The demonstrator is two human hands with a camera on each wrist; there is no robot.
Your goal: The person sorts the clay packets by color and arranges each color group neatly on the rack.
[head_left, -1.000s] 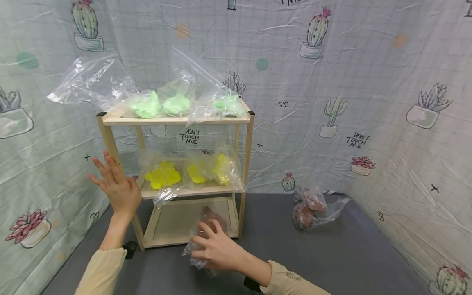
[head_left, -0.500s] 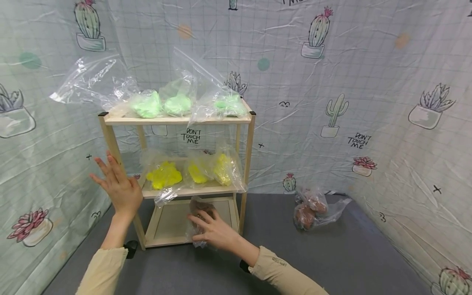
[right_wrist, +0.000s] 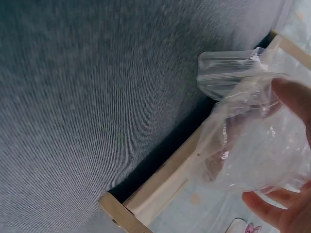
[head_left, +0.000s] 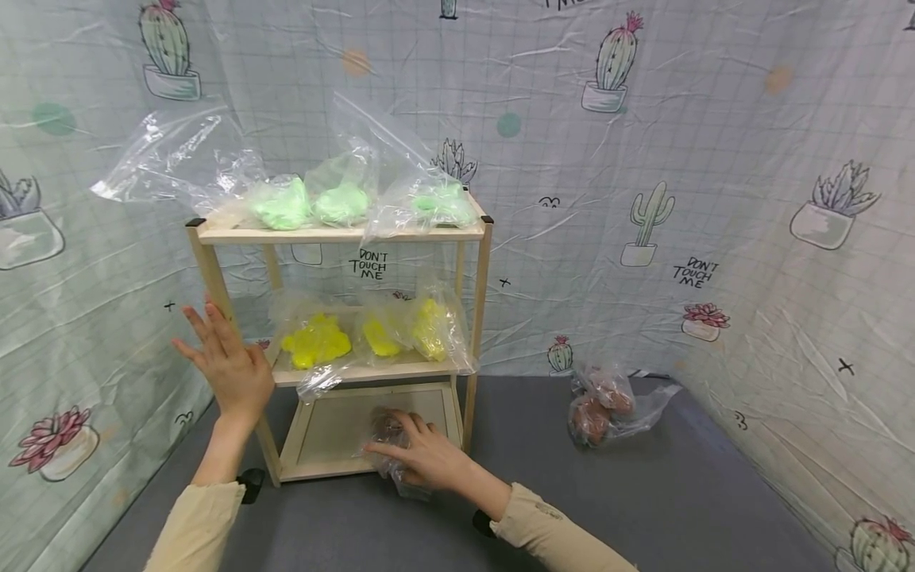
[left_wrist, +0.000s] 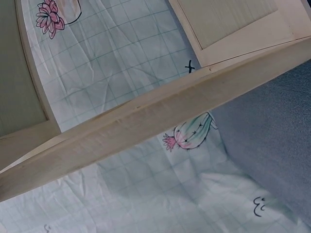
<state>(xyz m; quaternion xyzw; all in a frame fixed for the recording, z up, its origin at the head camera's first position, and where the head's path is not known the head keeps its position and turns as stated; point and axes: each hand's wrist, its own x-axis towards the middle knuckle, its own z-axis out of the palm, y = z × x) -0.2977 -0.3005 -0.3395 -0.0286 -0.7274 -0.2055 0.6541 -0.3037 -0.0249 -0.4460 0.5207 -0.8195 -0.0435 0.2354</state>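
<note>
My left hand (head_left: 237, 383) rests against the left post of a small wooden shelf rack (head_left: 336, 236), fingers straight and spread. The left wrist view has a wooden post (left_wrist: 131, 121) running across it and no hand in sight. Over the front of the bottom shelf (head_left: 322, 433), my right hand (head_left: 438, 461) holds a clear zip bag (head_left: 386, 431) with a dark brown lump in it. From the right wrist, its thumb and fingers (right_wrist: 262, 209) lie on either side of the bag (right_wrist: 248, 141), whose zip end sticks out past the shelf edge.
Bags with yellow lumps (head_left: 317, 342) lie on the middle shelf, and bags with pale green lumps (head_left: 282, 204) on the top one. More bagged brown lumps (head_left: 593, 417) lie on the grey table (head_left: 557, 492) at right. A cactus-print sheet (head_left: 557, 175) hangs behind.
My right hand has moved the brown-lump bag from the shelf's front edge inward, then down onto the bottom shelf. My left hand has stayed at the post.
</note>
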